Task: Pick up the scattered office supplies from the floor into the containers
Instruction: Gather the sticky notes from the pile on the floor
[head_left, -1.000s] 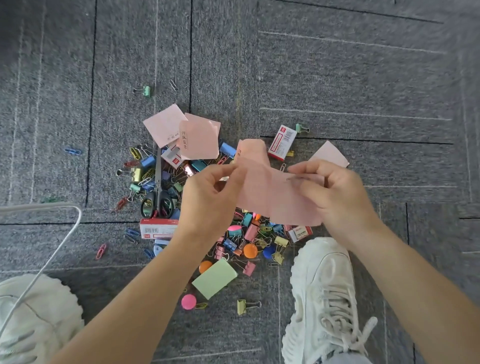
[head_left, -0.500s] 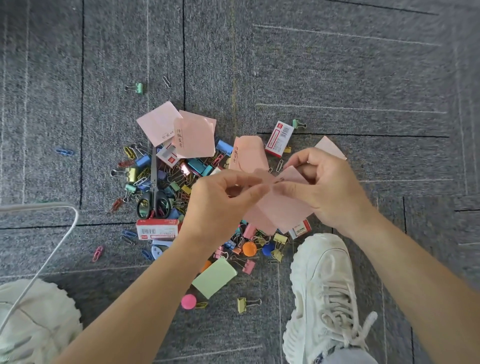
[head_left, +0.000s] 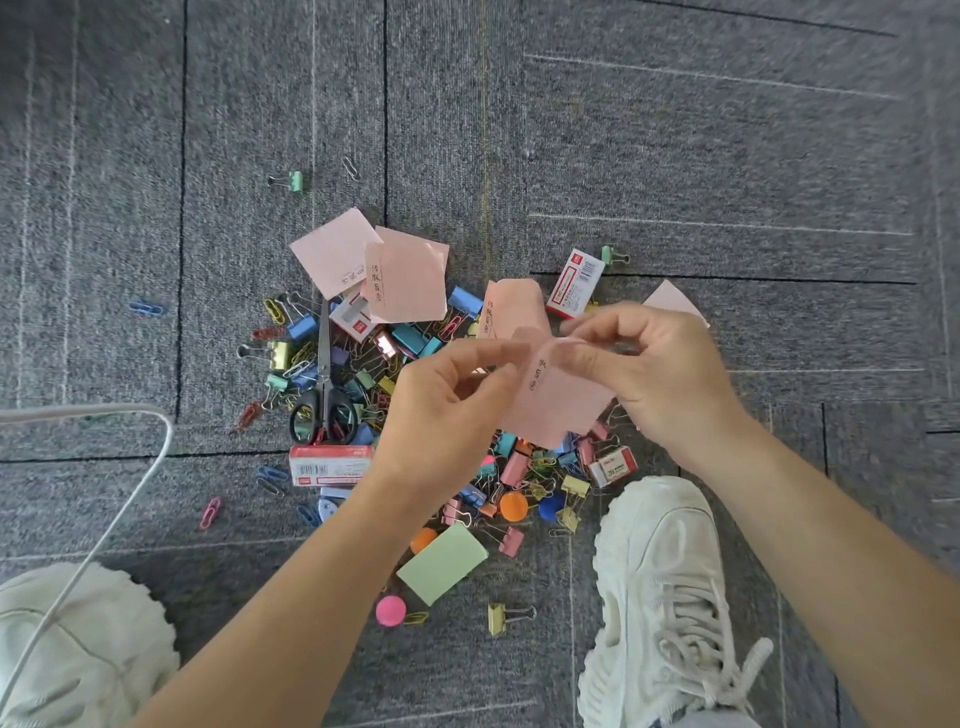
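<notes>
1. A floor of grey carpet tiles (head_left: 675, 156) with dark seams is seen from above.
2. A pile of binder clips and paper clips (head_left: 363, 374) in many colours is spread at the middle of the view.
3. A pink sticky note (head_left: 550, 410) bearing handwriting is held in the air above the pile, between the two hands.
4. The note's left edge is pinched by the left hand (head_left: 441, 415), thumb and forefinger closed together on the paper and the other fingers curled.
5. Its upper edge is pinched by the right hand (head_left: 660, 374), at 3 o'clock of the left hand, with the fingertips pressed together on the paper.
6. Black-handled scissors (head_left: 324, 395) are laid on the pile at 9 o'clock of the left hand, blades towards 12 o'clock.
7. Two loose pink notes (head_left: 337, 254) are overlapped at the pile's 12 o'clock edge.
8. A white and red staple box (head_left: 575, 283) is seen at 1 o'clock of the pile, and a second staple box (head_left: 330, 465) just below the scissors.
9. A green sticky pad (head_left: 441, 564) is found at 6 o'clock, with a pink round pin (head_left: 390, 610) just beyond it.
10. A white shoe (head_left: 660, 597) is planted at 5 o'clock and another shoe (head_left: 78, 649) at 8 o'clock, crossed by a white cable (head_left: 104, 519).
</notes>
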